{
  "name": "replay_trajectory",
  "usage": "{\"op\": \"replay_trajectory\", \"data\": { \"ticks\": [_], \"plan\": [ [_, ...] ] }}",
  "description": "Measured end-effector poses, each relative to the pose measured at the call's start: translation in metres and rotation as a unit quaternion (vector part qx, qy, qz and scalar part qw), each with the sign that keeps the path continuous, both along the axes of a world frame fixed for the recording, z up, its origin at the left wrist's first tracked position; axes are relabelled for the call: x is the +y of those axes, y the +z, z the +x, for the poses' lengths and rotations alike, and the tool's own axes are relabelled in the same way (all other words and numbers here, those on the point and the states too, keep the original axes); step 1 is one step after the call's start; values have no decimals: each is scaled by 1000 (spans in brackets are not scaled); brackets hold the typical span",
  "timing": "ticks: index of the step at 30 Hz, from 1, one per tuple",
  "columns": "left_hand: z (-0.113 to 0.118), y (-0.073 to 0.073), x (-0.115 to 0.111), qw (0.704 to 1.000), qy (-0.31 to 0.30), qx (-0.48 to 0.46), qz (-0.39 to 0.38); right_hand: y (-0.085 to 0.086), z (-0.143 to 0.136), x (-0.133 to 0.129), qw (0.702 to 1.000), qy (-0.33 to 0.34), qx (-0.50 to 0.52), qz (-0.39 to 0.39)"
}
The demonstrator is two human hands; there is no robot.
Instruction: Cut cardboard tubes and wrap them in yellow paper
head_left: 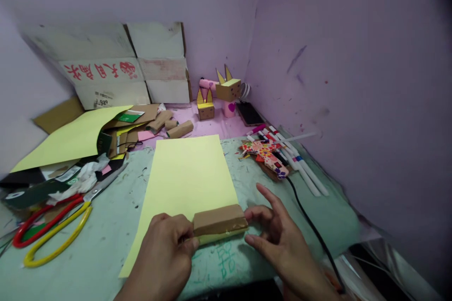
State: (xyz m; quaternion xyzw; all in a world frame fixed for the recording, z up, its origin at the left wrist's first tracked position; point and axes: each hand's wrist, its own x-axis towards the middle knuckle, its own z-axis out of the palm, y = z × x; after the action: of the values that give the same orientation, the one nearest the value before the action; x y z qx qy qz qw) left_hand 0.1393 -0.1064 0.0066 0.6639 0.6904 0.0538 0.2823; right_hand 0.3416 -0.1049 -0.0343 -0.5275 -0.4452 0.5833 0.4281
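A flattened brown cardboard roll (221, 220) lies on the near right part of a yellow paper sheet (190, 169), and a strip of the yellow paper shows along its lower edge. My left hand (165, 249) pinches the roll's left end between thumb and bent fingers. At the right end, my right hand (278, 235) has its fingers spread, the index raised. Its middle fingertip is at or very near the cardboard; I cannot tell if it touches. Shiny tape or glue glints near the roll's right edge.
Scissors (84, 202) with red and yellow handles lie at left beside paper scraps. A flower-patterned glue gun (266, 155) with a black cord (310, 221) lies right, near several markers (300, 167). Behind are cardboard rolls (180, 129), small eared cardboard figures (205, 110) and a phone (250, 114).
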Motion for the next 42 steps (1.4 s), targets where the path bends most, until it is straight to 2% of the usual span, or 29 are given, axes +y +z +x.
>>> {"op": "replay_trajectory", "data": {
  "ticks": [8, 18, 29, 42],
  "plan": [
    [1, 1, 2, 1000, 3, -16, -1, -1, -12, 0, 996, 22, 79, -41],
    [1, 2, 0, 1000, 2, -25, 15, -1, -13, 1, 994, 24, 96, -38],
    [-1, -2, -1, 999, -3, -40, 25, -1, -12, 1, 998, 20, 58, -32],
    [2, 4, -1, 998, 11, -54, 16, 5, -18, 5, 994, 33, 89, -60]
  ]
}}
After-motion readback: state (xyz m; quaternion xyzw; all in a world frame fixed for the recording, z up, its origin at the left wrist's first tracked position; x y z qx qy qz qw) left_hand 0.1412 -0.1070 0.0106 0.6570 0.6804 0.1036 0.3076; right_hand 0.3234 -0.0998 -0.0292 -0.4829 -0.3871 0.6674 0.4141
